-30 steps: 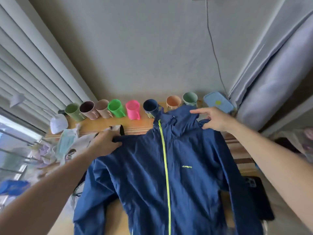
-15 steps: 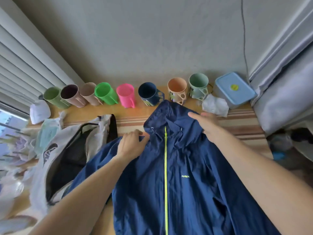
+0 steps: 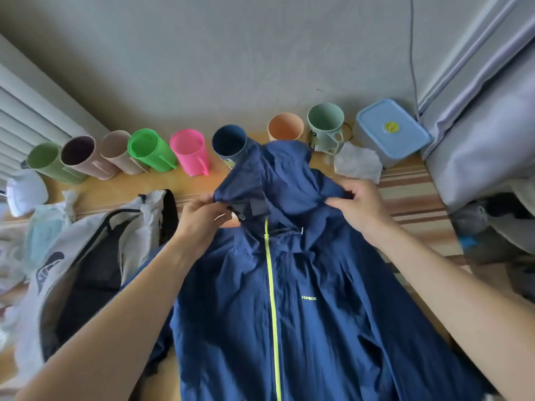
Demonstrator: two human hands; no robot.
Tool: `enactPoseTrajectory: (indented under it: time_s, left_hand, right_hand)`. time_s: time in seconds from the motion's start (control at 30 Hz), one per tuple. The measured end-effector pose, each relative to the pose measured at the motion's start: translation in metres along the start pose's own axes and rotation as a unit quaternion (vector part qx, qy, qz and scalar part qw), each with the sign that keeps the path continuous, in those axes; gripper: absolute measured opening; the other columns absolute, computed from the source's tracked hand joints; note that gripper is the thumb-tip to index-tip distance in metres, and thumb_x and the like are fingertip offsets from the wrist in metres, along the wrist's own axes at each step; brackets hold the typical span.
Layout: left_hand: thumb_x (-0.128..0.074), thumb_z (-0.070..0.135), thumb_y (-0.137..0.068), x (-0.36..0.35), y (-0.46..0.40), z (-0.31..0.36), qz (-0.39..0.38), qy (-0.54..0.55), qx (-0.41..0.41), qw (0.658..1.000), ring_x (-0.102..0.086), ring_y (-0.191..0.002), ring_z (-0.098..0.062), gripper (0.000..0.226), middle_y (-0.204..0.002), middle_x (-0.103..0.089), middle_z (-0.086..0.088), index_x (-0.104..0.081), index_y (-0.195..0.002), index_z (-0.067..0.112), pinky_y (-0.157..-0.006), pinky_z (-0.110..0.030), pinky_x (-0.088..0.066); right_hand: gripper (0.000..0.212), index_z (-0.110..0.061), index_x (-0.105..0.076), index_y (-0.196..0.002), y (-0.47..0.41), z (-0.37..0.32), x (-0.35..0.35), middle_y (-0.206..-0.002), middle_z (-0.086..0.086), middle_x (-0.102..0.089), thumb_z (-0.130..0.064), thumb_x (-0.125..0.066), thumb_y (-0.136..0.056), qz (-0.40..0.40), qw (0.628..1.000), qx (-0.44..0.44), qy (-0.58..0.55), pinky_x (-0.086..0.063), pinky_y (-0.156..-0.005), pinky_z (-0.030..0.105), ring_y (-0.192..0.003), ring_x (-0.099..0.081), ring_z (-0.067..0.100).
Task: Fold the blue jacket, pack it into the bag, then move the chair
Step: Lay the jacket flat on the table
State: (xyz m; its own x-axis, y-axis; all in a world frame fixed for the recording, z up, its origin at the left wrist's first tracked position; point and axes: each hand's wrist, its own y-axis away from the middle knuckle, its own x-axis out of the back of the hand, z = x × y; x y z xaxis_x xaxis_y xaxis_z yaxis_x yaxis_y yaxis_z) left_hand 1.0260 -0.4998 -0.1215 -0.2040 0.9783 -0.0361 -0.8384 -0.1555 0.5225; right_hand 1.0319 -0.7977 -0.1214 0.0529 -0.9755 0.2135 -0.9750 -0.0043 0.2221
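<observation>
Wooden tabletop (image 3: 191,183) against a pale grey wall: a blue jacket (image 3: 289,299) lies front-up across it, its lime-yellow zipper (image 3: 272,299) closed up the middle and the hood (image 3: 275,172) raised toward the wall. The left hand (image 3: 202,218) pinches the hood's left edge between thumb and fingers, while the right hand (image 3: 359,206) is closed on a fold of fabric at the hood's right side, lifting the hood off the table. A small yellow logo (image 3: 309,298) marks the chest.

Just left of the jacket, a white-and-black bag (image 3: 86,256) lies open, its dark interior showing, with the jacket's left sleeve against it. Behind the hood a row of cups stands along the wall: a light green cup (image 3: 49,162), a dark brown cup (image 3: 84,157), a beige cup (image 3: 118,151), a bright green cup (image 3: 150,150), a pink cup (image 3: 189,151), a navy cup (image 3: 230,143) touching the hood, a peach cup (image 3: 285,127) and a mint cup (image 3: 325,125). A crumpled white tissue (image 3: 357,163) sits beside a lidded light blue container (image 3: 390,131). Grey curtains (image 3: 486,111) hang at the right.
</observation>
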Motion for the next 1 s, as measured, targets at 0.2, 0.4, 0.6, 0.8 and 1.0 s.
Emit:
enactPoseTrajectory:
  time_s: [0.2,0.4,0.6,0.8,1.0]
  left_hand:
    - [-0.039,-0.034,-0.071,0.073,0.043,-0.02,-0.137,-0.304,-0.146,0.931,-0.064,-0.103,0.006,0.072,-0.113,-0.068,-0.007,-0.077,-0.06,0.026,-0.099,-0.017,-0.05]
    - [-0.047,-0.019,-0.076,0.086,0.065,-0.053,-0.105,-0.575,-0.176,0.792,-0.051,-0.133,-0.022,0.06,-0.14,-0.056,-0.001,-0.076,-0.078,0.034,-0.105,-0.027,-0.035]
    - [-0.046,0.051,-0.101,0.015,0.1,-0.084,-0.169,-0.614,-0.333,0.695,-0.021,-0.155,-0.021,0.05,-0.168,-0.025,0.002,-0.04,-0.15,0.042,-0.124,-0.042,-0.019]
    - [-0.033,0.043,-0.096,-0.033,0.109,-0.13,-0.088,-0.72,-0.218,0.653,-0.01,-0.157,-0.035,0.066,-0.17,-0.011,-0.011,-0.027,-0.16,0.027,-0.125,-0.058,-0.007]
    - [-0.042,0.033,-0.095,-0.072,0.126,-0.155,-0.157,-0.699,-0.277,0.64,-0.009,-0.157,-0.033,0.066,-0.17,-0.005,-0.011,-0.026,-0.16,0.027,-0.127,-0.051,-0.007]
  right_hand:
    - [0.066,-0.033,-0.081,-0.074,0.066,0.034,0.023,-0.118,-0.013,-0.07,0.024,-0.055,-0.056,-0.185,0.891,0.202,0.361,-0.042,-0.102,0.033,-0.119,-0.053,0.02]
    - [0.066,-0.03,-0.065,-0.128,0.111,0.053,0.031,-0.157,0.0,-0.04,0.014,-0.055,-0.08,-0.164,0.885,0.072,0.43,-0.03,-0.12,0.044,-0.15,-0.027,0.022]
    - [0.11,-0.02,-0.015,-0.158,0.115,0.054,0.043,-0.153,0.009,-0.046,-0.051,-0.081,-0.076,-0.018,0.889,-0.235,0.393,-0.047,-0.1,0.047,-0.135,-0.049,0.034]
    - [0.098,-0.016,-0.036,-0.151,0.135,0.074,0.058,-0.149,0.009,-0.053,-0.062,-0.076,-0.074,0.028,0.889,-0.269,0.371,-0.05,-0.1,0.046,-0.132,-0.054,0.034]
    - [0.084,-0.022,-0.056,-0.13,0.198,0.106,0.077,-0.129,0.002,-0.061,-0.078,-0.068,-0.068,0.0,0.862,-0.331,0.384,-0.055,-0.084,0.041,-0.112,-0.064,0.025]
